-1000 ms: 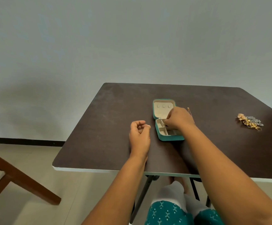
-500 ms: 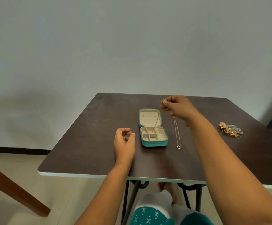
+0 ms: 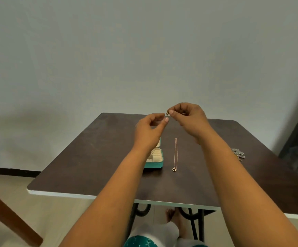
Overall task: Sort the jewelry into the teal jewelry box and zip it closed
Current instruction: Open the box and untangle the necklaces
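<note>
While right hand (image 3: pixel 189 120) fingers pinch a small clasp (image 3: pixel 167 114), left hand (image 3: pixel 149 131) half-curled, empty, chain (image 3: pixel 175 154) lies at three o'clock of teal jewelry box (image 3: pixel 155 162); next likely needs careful unclasping.

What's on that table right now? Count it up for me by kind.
Jewelry box: 1
Necklace lying flat: 1
Pile of jewelry at the right edge: 1, pieces too tangled to count
Small gold piece pinched in the right hand: 1
Total: 4

One head-worn camera looks forward and down over the table (image 3: pixel 91 157), arms close.
</note>
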